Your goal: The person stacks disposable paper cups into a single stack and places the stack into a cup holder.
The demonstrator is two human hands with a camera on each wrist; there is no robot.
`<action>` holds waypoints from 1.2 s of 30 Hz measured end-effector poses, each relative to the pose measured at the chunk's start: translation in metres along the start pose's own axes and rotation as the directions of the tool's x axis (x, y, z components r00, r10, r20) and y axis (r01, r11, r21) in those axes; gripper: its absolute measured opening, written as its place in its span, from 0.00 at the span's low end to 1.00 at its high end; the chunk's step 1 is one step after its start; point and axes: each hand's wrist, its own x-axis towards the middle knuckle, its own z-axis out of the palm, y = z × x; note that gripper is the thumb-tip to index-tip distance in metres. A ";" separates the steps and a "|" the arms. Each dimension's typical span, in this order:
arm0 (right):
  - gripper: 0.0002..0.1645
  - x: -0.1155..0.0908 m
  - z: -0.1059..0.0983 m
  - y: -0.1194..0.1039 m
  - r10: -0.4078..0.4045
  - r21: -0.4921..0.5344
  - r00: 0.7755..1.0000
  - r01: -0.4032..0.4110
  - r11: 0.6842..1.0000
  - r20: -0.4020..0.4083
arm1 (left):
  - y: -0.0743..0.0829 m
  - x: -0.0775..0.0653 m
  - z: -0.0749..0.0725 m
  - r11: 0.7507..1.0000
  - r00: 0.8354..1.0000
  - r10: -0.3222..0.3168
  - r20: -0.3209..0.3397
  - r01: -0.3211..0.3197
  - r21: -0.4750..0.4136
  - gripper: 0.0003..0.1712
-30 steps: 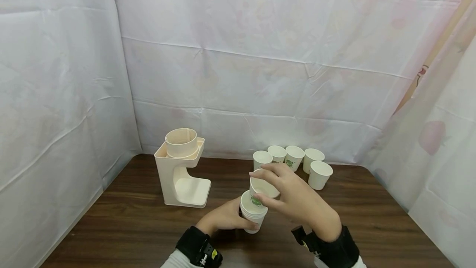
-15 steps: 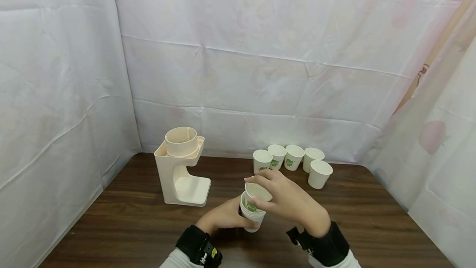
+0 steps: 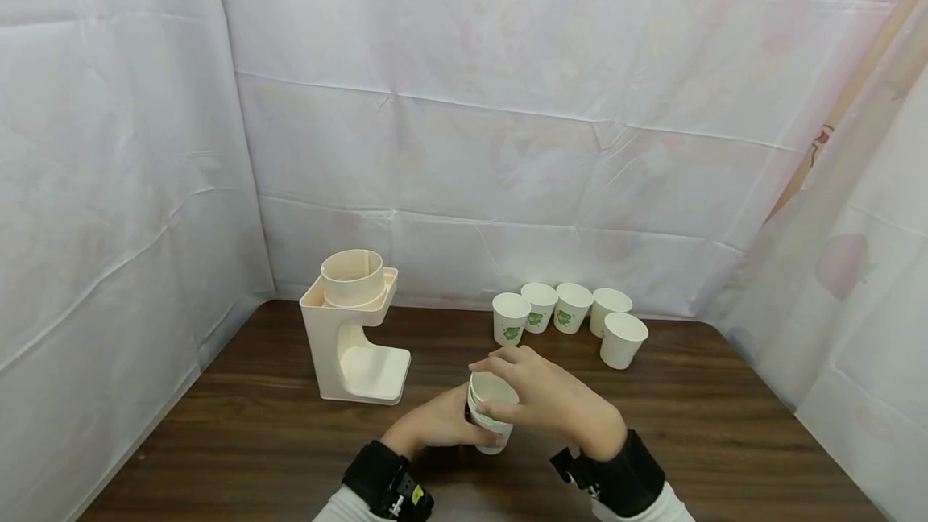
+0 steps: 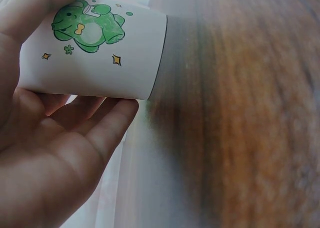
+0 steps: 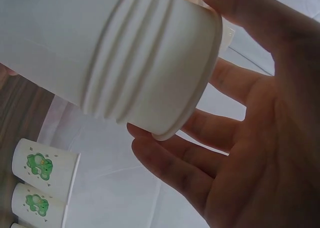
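My left hand (image 3: 435, 423) grips a stack of white paper cups (image 3: 495, 428) from the left side, low over the dark wooden table. In the left wrist view, the outermost cup (image 4: 100, 71) shows a green cartoon animal; thumb and fingers lie on either side of it. My right hand (image 3: 554, 399) holds the topmost paper cup (image 3: 495, 388) near its rim, thumb on the near side and fingers on the far side. In the right wrist view, this top cup (image 5: 175, 71) sits inside the stack, standing out further than the closely spaced rims (image 5: 127, 53) below it.
Several single paper cups (image 3: 573, 308) stand upright at the back right of the table (image 3: 239, 441). A cream plastic stand (image 3: 329, 353) with a round open cylinder (image 3: 354, 280) on top is at the back left. White cloth (image 3: 464, 151) hangs behind and at both sides.
My right hand has moved down and left, bringing the top cup from above the stack down into it. My left hand and the stack stay in place.
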 end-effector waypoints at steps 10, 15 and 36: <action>0.23 0.004 0.006 0.002 0.008 0.029 0.998 -0.010 1.000 0.059 | 0.000 -0.001 0.000 1.000 1.000 -0.005 0.000 0.005 -0.004 0.40; 0.23 0.004 0.006 0.001 0.004 0.030 0.998 -0.006 1.000 0.059 | 0.001 -0.001 0.000 1.000 1.000 -0.010 0.001 0.010 0.003 0.40; 0.24 0.001 0.005 0.002 0.030 0.040 0.997 -0.032 0.999 0.067 | 0.002 -0.002 0.001 1.000 1.000 -0.021 -0.015 0.021 0.004 0.40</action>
